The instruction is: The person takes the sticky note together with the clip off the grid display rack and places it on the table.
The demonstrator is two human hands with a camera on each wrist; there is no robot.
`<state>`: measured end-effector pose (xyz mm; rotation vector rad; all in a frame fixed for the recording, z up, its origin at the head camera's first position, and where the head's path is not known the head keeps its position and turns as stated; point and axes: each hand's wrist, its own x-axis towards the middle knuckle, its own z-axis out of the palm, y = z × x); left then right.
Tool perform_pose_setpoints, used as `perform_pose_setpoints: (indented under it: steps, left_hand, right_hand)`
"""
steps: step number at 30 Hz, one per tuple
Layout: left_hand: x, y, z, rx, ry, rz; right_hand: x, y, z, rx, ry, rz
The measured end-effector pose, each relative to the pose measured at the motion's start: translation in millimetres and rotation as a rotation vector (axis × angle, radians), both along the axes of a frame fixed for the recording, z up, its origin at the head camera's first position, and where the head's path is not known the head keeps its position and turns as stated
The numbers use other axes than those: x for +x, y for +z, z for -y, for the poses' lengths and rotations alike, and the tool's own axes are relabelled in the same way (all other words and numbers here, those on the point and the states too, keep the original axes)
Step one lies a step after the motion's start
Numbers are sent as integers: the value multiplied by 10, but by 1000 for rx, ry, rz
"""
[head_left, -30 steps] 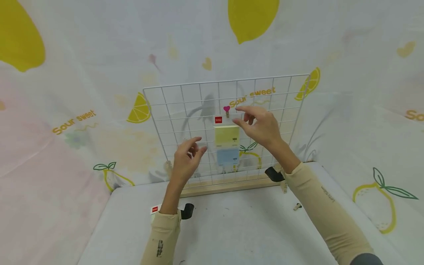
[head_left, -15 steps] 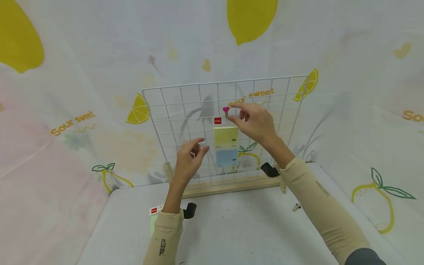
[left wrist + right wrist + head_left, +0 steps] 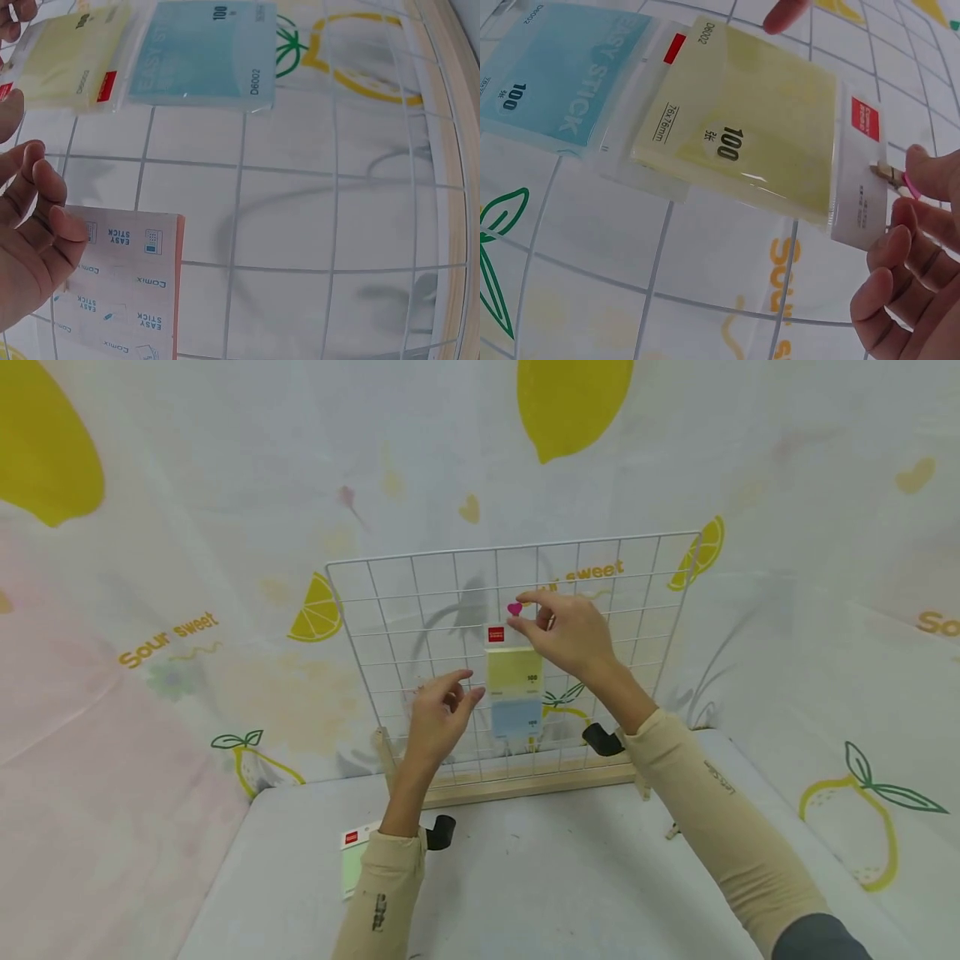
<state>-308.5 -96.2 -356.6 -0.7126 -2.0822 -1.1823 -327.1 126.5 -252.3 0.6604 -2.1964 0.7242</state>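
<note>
At the top of a hanging pack of yellow sticky notes [image 3: 513, 672], a small wooden clothespin with a pink heart [image 3: 514, 609] sits on the header card. My right hand [image 3: 576, 635] pinches the clothespin between thumb and index finger. A pack of blue sticky notes [image 3: 516, 718] hangs directly below the yellow one. Left of both packs, my left hand [image 3: 438, 720] is raised with thumb and index finger parted, nothing between them. Behind its fingers the left wrist view shows a white printed pad with a pink edge [image 3: 127, 277]; whether they touch is unclear.
A white wire grid [image 3: 420, 647] stands upright in a wooden base [image 3: 525, 785]. A pack of green sticky notes [image 3: 352, 860] lies on the white table [image 3: 540, 877], partly behind my left sleeve. Another small clothespin [image 3: 672, 832] lies at right, beside my right forearm.
My right hand has moved left onto the clothespin, which earlier stood free of its fingers. My left hand has shifted slightly right, closer to the yellow pack.
</note>
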Motion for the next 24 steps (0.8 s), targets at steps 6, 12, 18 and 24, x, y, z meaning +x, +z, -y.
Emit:
perform_pose_setpoints:
  steps: [6, 12, 18, 24]
  left_hand:
    - [-12, -5, -44, 4, 4, 34]
    - [-14, 20, -76, -10, 21, 61]
    - [1, 52, -119, -18, 35, 87]
    - [-12, 75, -185, -33, 71, 101]
  right_hand:
    - [3, 36, 23, 11, -13, 53]
    - [16, 71, 47, 26, -16, 67]
    - [18, 89, 68, 28, -34, 90]
    - [10, 90, 72, 27, -57, 113]
